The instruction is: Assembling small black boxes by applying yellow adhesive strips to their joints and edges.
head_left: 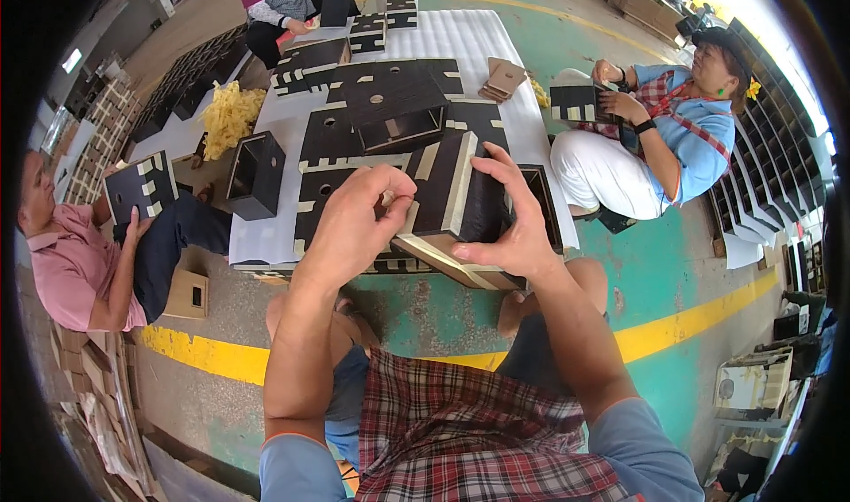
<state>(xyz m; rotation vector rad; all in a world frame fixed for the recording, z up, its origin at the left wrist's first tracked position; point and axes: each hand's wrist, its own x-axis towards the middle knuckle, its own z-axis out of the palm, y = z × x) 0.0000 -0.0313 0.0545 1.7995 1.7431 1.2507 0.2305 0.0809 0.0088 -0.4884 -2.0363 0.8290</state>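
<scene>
A black box (482, 203) with cream masking tape along its edges is held tilted in front of me, over the table's near edge. My right hand (524, 236) grips its right end, thumb below and fingers spread over the top. At the box's left side, my left hand (354, 223) is closed in a pinch on what looks like the end of a strip of masking tape (411, 216). The fingertips partly hide that strip. Just beyond the held box, an open-fronted black box (398, 117) rests on other taped black boxes.
Several black boxes cover the white-sheeted table (527, 139). A hollow black box (256, 176) and a heap of yellowish peeled tape (232, 119) sit at left. Brown panels (503, 79) lie at far right. Co-workers sit left (88, 276), right (682, 139) and far (283, 6), handling boxes.
</scene>
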